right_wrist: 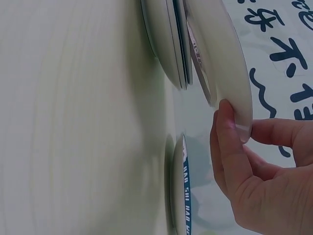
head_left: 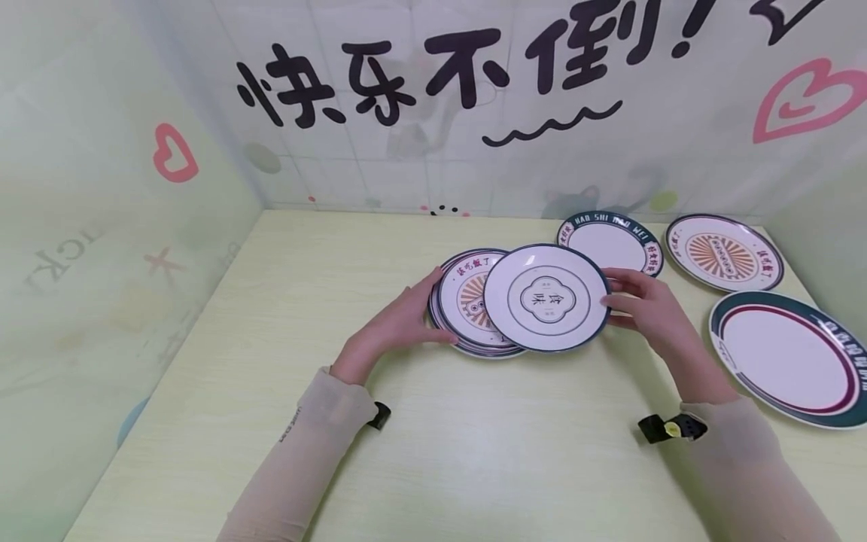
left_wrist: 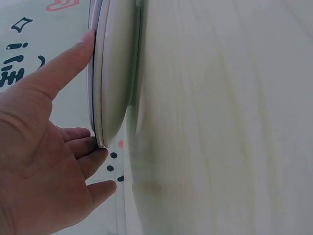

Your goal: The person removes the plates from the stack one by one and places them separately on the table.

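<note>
My right hand [head_left: 646,305] pinches the right rim of a white plate [head_left: 549,301] with a dark edge and a flower-shaped emblem. The plate is tilted, its left part over a plate stack [head_left: 467,305] with an orange sunburst print on top. Seen from the right wrist, the fingers [right_wrist: 230,142] lie on the plate's underside and the thumb on its face. At the stack's left side my left hand [head_left: 400,312] rests its thumb and fingertips against the rims. The left wrist view shows that hand [left_wrist: 39,132] with thumb and fingers extended and spread along the stack's edge [left_wrist: 100,88].
Behind the right hand lies a green-rimmed plate [head_left: 606,239]. Farther right are a sunburst plate [head_left: 759,263] and a larger plate [head_left: 786,354] with green and maroon bands. The pale wooden table [head_left: 440,452] meets a printed wall [head_left: 379,165] at the back.
</note>
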A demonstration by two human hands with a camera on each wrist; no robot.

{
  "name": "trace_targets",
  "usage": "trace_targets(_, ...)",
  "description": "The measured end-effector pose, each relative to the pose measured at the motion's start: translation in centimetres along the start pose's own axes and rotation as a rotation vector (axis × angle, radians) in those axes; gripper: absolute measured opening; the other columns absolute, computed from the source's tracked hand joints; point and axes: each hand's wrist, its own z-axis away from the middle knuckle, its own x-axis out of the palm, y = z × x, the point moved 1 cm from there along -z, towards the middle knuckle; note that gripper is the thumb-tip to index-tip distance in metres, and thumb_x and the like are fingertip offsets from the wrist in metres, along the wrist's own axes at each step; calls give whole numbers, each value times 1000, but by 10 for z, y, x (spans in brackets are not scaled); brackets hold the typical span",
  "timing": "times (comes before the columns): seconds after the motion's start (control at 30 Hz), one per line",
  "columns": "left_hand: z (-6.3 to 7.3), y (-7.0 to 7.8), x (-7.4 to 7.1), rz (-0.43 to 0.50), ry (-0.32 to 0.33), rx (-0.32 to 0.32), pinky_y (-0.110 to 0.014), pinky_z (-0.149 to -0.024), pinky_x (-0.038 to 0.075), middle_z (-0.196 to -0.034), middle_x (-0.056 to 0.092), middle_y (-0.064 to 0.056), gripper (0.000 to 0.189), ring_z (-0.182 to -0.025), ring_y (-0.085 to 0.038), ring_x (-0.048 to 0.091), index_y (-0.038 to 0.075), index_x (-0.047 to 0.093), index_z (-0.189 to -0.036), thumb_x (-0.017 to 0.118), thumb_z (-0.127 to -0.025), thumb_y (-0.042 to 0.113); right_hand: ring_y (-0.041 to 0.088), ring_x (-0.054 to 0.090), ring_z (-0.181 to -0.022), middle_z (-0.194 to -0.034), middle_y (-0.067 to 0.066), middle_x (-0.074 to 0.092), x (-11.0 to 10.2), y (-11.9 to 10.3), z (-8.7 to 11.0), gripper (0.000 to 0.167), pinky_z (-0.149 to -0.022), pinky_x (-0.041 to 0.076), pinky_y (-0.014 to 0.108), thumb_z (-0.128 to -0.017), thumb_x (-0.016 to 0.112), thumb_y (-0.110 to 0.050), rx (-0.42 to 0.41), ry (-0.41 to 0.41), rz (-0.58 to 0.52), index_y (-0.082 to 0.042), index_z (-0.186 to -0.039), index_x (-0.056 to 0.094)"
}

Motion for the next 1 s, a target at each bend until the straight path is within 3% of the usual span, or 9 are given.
trace_targets(0.27, 1, 0, 0, -3, -6, -18, -46, -130, 7, -168, 13, -11, 121, -156, -26, 16, 9, 5, -161, 85, -76, 43, -6, 58, -91, -107, -17, 53, -21, 10, 10, 51, -79, 60, 15, -100, 58, -12, 28, 20, 13, -12, -148, 42)
trace_targets(0.57, 1, 1, 1, -3, -8, -11, -47, -130, 7, -168, 13, -11, 120, -156, -26, 15, 8, 6, -161, 85, -77, 42, -5, 63, -86, -102, -22, 60, -48, 23, 24, 46, -74, 59, 14, -99, 59, -9, 35, 32, -64, -22, -141, 48)
trace_targets(0.83, 1, -1, 3, 0, -13, -22, -47, -130, 7, -169, 13, -10, 121, -156, -25, 15, 9, 5, -161, 85, -77, 43, -1, 64, -80, -95, -20, 64, -72, 37, 36, 32, -69, 59, 15, -98, 61, -8, 59, 54, -189, -32, -119, 57)
trace_targets(1.0, 1, -1, 3, -3, -5, -16, -47, -130, 8, -168, 14, -10, 121, -156, -26, 17, 9, 6, -161, 85, -76, 43, 2, 63, -79, -96, -18, 60, -86, 49, 42, 33, -69, 59, 16, -98, 62, -8, 104, 54, -206, -36, -115, 59)
